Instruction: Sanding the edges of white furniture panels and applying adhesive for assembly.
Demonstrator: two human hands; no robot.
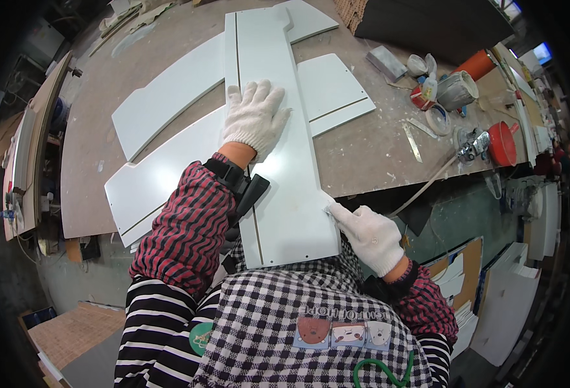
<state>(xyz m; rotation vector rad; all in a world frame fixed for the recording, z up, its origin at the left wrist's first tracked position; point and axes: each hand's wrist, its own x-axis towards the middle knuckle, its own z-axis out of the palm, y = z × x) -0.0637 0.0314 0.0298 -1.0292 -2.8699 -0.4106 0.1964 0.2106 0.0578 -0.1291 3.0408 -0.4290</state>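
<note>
A long white board (278, 174) with a narrow groove along its left side lies lengthwise in front of me, its near end past the table edge against my checked apron. Flat on its upper part rests my left hand (256, 119), in a white knit glove, fingers spread. My right hand (369, 236), gloved too, is at the notch in the board's right edge. Its index finger points along that edge while the other fingers curl in; what they hold, if anything, is hidden. Beneath the board lie other white panels (168, 97), some grooved, fanned out to both sides.
On the brown worktable (188, 48), at the right, stand a grey bucket (456, 90), a red cup (503, 143) and a spray gun (472, 145) with a hose. A grey block (386, 63) and a metal strip (412, 142) lie nearby. White panels (505, 304) lean at the lower right.
</note>
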